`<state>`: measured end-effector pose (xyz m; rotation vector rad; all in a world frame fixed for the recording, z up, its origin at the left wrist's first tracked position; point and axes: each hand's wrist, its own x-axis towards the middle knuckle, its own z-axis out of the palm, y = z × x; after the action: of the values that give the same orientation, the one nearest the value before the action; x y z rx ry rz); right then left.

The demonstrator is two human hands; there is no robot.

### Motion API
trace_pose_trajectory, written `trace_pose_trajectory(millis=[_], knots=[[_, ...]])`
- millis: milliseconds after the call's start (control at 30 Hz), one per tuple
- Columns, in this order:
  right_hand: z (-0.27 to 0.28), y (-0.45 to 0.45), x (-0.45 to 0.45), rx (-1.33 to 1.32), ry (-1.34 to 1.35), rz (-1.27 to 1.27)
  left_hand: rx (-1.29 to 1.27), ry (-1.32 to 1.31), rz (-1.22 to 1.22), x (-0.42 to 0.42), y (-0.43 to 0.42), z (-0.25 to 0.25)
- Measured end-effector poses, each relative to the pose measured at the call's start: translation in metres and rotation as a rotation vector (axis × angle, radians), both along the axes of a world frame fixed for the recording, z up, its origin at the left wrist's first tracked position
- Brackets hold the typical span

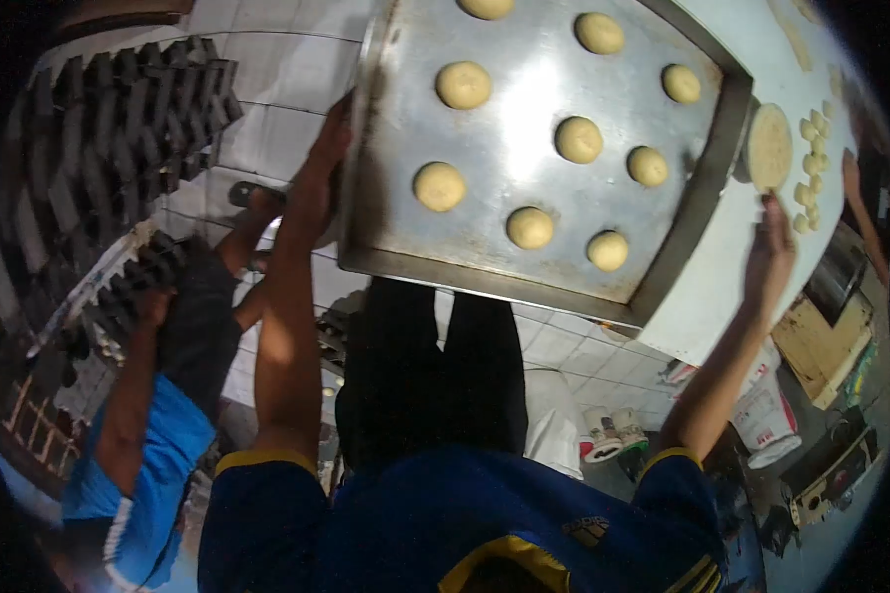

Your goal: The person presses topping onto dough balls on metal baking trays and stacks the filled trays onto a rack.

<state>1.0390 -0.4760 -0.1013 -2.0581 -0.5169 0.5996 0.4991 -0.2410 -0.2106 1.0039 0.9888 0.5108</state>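
Note:
A large metal tray [524, 109] bears several round, pale yellow dough balls, among them one dough ball [463, 85] at its upper left. My left hand [324, 178] is at the tray's left edge, with its fingers hidden behind the rim. On the right, my right hand [773, 249] reaches over the white table, its fingertips at the lower edge of a round container [769, 148] with a pale yellow top. Its grip there is too small to make out. Small dough pieces [811, 168] lie just right of the container.
Another person in a blue shirt [153, 465] is close on my left, near stacked dark metal pieces [109, 148]. The white table [707, 296] runs beneath the tray's right side. White sacks [554, 420] and buckets [613, 430] stand below. A third person's arm [865, 212] shows at far right.

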Motion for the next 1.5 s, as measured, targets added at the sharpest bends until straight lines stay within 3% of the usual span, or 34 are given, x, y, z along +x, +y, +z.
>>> trace_pose_trajectory(millis=[100,167,300,600,833,1000,1333,1400,1433,1500], knots=[[-0.009,-0.021,-0.083,-0.100,0.177,0.206,0.055,0.190,-0.023,-0.015,-0.016,-0.035],[-0.004,-0.013,-0.151,-0.094,0.235,0.347,0.009,0.161,0.084,-0.004,-0.009,-0.024],[-0.020,-0.006,-0.205,-0.039,-0.110,0.728,0.129,0.169,0.063,-0.001,-0.013,-0.024],[-0.054,0.016,-0.225,0.100,-0.771,1.192,0.224,0.262,0.109,0.002,-0.016,-0.019],[-0.061,0.012,-0.217,0.071,-0.870,1.310,0.166,0.277,0.081,0.002,-0.015,-0.018],[-0.053,0.003,-0.205,-0.215,-0.771,1.530,0.225,0.231,0.082,0.004,-0.017,-0.014],[-0.047,0.021,-0.199,-0.177,-0.705,1.624,0.215,0.264,0.032,0.005,-0.013,-0.013],[-0.027,0.034,-0.177,-0.119,-0.715,1.530,0.187,0.283,0.032,0.002,-0.013,-0.016],[-0.020,0.041,-0.157,0.036,-0.585,1.302,0.192,0.281,0.030,0.003,-0.011,-0.015],[-0.023,0.053,-0.100,0.157,-0.974,0.870,0.134,0.266,0.070,0.006,-0.013,-0.011]])
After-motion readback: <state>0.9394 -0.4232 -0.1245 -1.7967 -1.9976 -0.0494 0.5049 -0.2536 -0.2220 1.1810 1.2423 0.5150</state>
